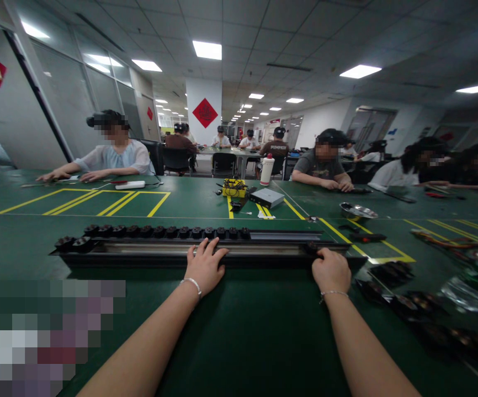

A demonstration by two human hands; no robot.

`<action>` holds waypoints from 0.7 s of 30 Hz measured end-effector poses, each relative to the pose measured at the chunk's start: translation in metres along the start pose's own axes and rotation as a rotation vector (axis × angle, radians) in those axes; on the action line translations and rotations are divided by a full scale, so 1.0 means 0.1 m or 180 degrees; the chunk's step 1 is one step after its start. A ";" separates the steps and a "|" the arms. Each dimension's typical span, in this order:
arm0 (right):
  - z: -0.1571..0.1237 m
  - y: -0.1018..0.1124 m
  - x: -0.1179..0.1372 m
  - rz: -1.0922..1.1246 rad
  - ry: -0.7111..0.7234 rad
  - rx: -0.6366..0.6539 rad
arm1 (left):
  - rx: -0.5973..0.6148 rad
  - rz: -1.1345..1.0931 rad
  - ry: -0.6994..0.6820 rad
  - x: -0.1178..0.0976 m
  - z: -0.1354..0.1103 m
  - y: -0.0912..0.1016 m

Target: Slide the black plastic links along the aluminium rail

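Observation:
A long black channel (139,259) with a metallic inner strip lies crosswise on the green table in front of me. My left hand (203,267) rests with spread fingers over the middle of it. Near its right end, the curled fingers of my right hand (332,270) are on a small black part (311,247) sitting in the channel; my hand hides some of this part. Two round black pieces (82,243) sit at the channel's left end. Just behind runs a row of similar round black pieces (171,231), ending left of a bare stretch of rail (284,235).
Loose black parts (425,303) and crumpled clear plastic (468,295) lie to the right. Farther back are a metal bowl (358,210), a grey box (267,197), a yellow item with black cables (234,188) and a white bottle (266,170). Other people sit across the table.

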State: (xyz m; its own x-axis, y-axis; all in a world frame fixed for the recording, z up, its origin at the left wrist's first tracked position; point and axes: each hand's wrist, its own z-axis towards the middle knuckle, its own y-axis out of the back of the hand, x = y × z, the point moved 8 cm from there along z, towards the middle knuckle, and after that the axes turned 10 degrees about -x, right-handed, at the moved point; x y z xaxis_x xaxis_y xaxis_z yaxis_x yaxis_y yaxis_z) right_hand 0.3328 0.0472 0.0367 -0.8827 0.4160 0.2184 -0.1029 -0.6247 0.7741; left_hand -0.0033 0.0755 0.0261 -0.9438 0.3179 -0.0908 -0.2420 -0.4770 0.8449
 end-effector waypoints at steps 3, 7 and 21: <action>0.00 0.01 0.00 0.0002 0.0004 -0.0027 | 0.0004 -0.0006 0.0003 0.00 0.00 0.00; 0.00 0.03 0.00 0.0012 0.0022 -0.0070 | -0.0015 -0.0015 -0.0019 0.00 0.00 0.00; 0.01 0.01 -0.03 0.0065 0.0050 -0.0231 | -0.0053 0.0017 -0.0010 0.00 0.00 0.01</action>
State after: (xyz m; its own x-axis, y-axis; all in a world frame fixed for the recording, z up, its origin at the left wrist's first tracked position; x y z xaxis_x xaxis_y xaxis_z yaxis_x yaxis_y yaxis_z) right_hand 0.3354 0.0460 0.0378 -0.8920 0.3926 0.2239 -0.1173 -0.6795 0.7242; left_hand -0.0037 0.0751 0.0268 -0.9443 0.3179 -0.0845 -0.2406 -0.4923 0.8365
